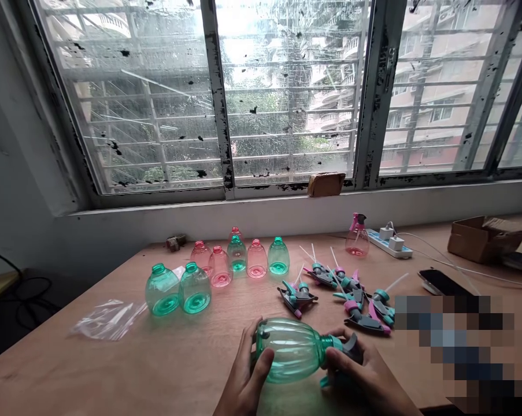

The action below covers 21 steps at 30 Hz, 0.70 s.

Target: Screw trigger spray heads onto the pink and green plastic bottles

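Observation:
My left hand (248, 372) is wrapped round the base end of a clear green spray bottle (292, 350), which lies on its side in the air above the front of the table. At its neck, the fingers of my right hand (367, 370) close round a grey and teal trigger sprayer head (351, 348). The sprayer's collar meets the bottle's threaded mouth; whether it is fully screwed down I cannot tell. Part of the sprayer is hidden by my right hand. Just beyond lie several loose sprayer heads (297, 297) in grey, teal and pink, with thin tubes sticking out.
Several open green bottles (195, 292) and pink bottles (221, 271) stand at the left and back. A plastic bag (111, 320) lies at left. Further right are a pink bottle with sprayer (356, 240), a power strip (391, 245), a phone (445, 282) and a cardboard box (481, 242).

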{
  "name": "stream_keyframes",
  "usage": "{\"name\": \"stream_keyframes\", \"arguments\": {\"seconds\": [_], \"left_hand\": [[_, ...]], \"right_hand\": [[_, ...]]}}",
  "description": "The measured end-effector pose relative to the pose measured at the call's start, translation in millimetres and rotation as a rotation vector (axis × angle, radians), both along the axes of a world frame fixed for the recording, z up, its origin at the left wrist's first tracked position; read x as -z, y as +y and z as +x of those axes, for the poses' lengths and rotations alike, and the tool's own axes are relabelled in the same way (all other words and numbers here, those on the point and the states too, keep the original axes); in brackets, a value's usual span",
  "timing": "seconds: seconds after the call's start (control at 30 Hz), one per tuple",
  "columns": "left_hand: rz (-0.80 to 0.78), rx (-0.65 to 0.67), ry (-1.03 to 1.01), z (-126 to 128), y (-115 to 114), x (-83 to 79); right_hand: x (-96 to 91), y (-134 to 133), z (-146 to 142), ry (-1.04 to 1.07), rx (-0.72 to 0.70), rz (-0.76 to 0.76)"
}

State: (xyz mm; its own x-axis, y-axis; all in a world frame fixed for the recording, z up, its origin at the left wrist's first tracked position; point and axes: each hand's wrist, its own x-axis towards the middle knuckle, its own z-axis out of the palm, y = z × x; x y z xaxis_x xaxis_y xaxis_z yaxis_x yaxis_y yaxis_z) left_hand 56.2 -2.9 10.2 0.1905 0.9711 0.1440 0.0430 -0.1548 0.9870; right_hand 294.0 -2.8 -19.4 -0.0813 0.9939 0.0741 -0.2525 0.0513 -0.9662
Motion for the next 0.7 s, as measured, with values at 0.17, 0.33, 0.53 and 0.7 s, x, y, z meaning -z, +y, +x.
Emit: {"name": "stream_keyframes", "arguments": {"seconds": [0.17, 0.33, 0.53, 0.7], "left_hand": [[0.013, -0.025, 0.025, -0.9, 1.4, 3.7], [0.01, -0.021, 0.034, -1.5, 1.7, 3.8], [0.01, -0.01, 0.009, -0.2, 0.8, 1.5], [0.003, -0.008, 0.001, -0.3, 0.7, 1.4]], "right_hand": [[-0.6, -0.7, -0.6, 0.006, -0.004, -0.031], [-2.1, -1.3, -1.5, 0.011, 0.009, -0.027], [-4.7, -1.9, -1.4, -0.014, 0.027, -0.02], [-4.7, -1.7, -0.7, -0.006, 0.01, -0.006]]}}
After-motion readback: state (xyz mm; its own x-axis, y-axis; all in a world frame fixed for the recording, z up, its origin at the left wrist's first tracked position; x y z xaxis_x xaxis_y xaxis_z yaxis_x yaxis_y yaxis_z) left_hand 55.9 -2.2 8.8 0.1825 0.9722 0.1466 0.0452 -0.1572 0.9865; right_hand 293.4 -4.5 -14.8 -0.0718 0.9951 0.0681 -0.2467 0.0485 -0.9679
